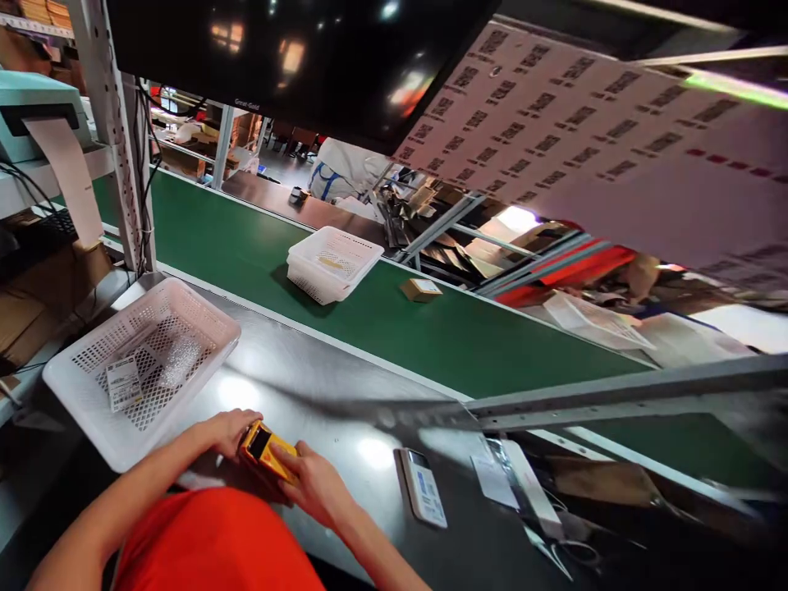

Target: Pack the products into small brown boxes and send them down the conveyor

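At my far left I see a printer (46, 115) with a paper strip (67, 176) hanging from it. Next comes a white basket (102, 431) on the steel table (289, 377), holding a labelled packet (124, 383) and bubble wrap (180, 359). To its right, my left hand (232, 432) has its fingers clamped on the left end of a yellow item (277, 456) with a dark window. The item is tilted, close in front of the red clothing (215, 542). My right hand (318, 486) grips its other end, thumb on top. Beyond the table, stacked white baskets (313, 281) sit on the green belt (209, 230). A white handheld device (423, 487) lies on the table, well apart from my right hand; farther off, a small cardboard box (420, 290) rests on the belt, right of the stack.
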A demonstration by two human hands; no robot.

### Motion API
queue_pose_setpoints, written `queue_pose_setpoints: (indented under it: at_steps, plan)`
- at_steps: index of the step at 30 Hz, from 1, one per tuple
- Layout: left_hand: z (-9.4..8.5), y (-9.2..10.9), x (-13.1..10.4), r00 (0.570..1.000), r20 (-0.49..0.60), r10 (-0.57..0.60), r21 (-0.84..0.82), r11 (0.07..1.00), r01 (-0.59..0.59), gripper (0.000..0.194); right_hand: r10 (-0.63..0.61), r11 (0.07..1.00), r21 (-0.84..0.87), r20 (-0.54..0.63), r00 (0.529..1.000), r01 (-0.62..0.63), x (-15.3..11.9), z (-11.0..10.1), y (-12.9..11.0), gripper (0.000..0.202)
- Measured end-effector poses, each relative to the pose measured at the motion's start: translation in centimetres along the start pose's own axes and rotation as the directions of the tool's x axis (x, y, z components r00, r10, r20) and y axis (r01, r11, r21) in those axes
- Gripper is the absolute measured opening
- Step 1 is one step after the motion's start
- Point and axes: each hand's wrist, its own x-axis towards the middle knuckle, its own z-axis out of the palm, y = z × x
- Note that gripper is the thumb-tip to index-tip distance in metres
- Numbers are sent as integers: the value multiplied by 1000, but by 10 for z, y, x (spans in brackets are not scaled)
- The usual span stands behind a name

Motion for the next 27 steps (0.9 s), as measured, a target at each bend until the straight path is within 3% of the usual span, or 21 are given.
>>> queue_pose_setpoints:
  at_steps: [3,8,11,13,15,18,20,23,27]
  plan:
    - [-7,1,-2,1000,22,-18,50,999,17,100,24,1000,-6,-3,1000,-24,-9,-2,5,61]
    - [-11,1,-5,999,34,-32,38,999,31,116,76,997,-28,-38,996,-77,-39,12,26,64]
    - [-6,11,4,984,-6,-181,-115,977,179,117,91,996,-13,-85,992,-93,-46,20,31,64]
    - [3,23,15,941,-84,-329,-185,933,310,89,80,997,-8,-111,991,-82,-45,21,30,62]
    - [16,38,27,868,-193,-457,-173,887,428,56,74,997,-10,-114,991,-76,-42,22,29,62]
    - [34,56,40,760,-325,-563,-90,818,568,59,82,997,19,-109,991,-80,-43,22,28,66]
    - [41,62,43,717,-382,-583,-30,783,621,60,80,996,59,-102,992,-74,-49,23,31,69]
    - [41,67,42,697,-423,-579,44,755,654,58,74,990,123,-91,993,-63,-71,29,47,72]
    - [37,69,41,684,-436,-584,88,729,679,60,99,976,201,-87,991,-80,-119,50,88,66]
